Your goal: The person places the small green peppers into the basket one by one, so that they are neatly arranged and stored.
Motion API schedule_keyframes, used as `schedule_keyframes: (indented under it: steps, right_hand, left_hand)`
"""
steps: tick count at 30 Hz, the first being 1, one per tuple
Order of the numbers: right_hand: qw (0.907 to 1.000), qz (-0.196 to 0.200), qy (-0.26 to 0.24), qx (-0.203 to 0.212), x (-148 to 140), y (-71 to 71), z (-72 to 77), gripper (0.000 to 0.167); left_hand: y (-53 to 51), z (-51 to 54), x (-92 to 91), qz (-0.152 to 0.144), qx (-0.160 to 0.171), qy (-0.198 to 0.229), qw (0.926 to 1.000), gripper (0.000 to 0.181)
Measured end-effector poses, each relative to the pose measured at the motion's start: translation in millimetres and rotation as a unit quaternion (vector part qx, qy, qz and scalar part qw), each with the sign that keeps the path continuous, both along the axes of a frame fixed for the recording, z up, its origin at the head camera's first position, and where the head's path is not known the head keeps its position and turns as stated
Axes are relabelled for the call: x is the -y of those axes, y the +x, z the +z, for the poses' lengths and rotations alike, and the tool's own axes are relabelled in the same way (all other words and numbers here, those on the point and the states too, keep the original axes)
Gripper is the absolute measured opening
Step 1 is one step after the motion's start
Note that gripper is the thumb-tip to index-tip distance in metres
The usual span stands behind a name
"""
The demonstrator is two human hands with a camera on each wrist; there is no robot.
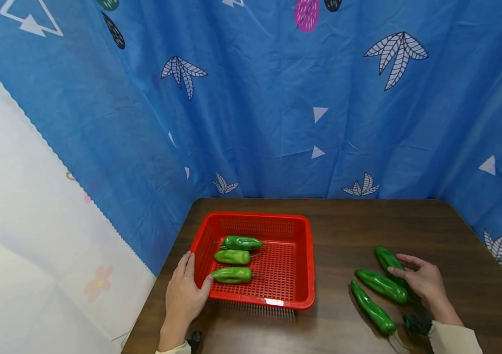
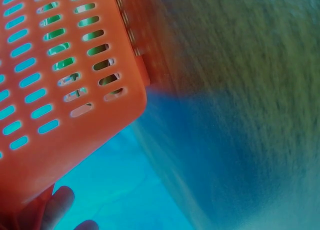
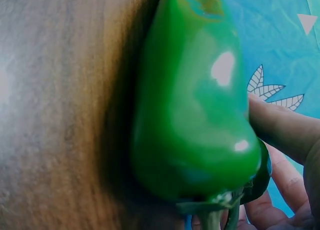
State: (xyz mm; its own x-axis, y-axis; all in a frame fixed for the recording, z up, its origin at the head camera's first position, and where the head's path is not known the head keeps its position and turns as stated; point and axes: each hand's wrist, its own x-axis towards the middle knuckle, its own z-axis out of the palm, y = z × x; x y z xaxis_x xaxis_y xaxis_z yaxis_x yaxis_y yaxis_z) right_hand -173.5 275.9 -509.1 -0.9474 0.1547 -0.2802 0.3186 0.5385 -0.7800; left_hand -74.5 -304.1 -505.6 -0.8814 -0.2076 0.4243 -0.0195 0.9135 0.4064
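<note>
In the head view, my left hand [image 1: 184,295] rests on the left rim of the red basket [image 1: 310,265], thumb at its near corner. Three green peppers [image 1: 232,275] lie inside on the left half. On the right, my right hand [image 1: 423,281] holds the farthest of three loose peppers [image 1: 385,259] between thumb and fingers. Beside it lie a middle pepper [image 1: 381,286] and a nearer one [image 1: 372,309]. The right wrist view has one pepper [image 3: 195,105] large in front, partly hiding another behind it near the fingers. Fingertips [image 2: 60,202] show at the basket's rim in the left wrist view.
The brown wooden table [image 1: 344,221] ends at a blue patterned curtain [image 1: 251,123] behind and at the right. A white cloth [image 1: 34,221] hangs along the left side. Dark bands [image 1: 416,323] sit at both wrists.
</note>
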Motion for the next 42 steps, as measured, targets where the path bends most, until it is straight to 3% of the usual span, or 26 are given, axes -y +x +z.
schedule_keyframes:
  steps: [11,26,42]
  right_hand:
    - [0.9983,-0.013,0.019,-0.054,5.3,-7.9,16.0,0.073]
    - [0.9957,0.018,-0.011,-0.09,27.8,-33.3,65.7,0.084]
    - [0.9855,0.075,-0.032,-0.148,76.2,-63.4,108.8,0.077]
  left_hand:
    - [0.6,2.1,-0.3,0.0,0.008,0.002,1.0,0.078]
    - [1.3,2.7,-0.5,0.002,0.01,0.003,0.9999,0.078]
    - [1.3,2.4,-1.1,-0.003,0.007,0.005,1.0,0.078]
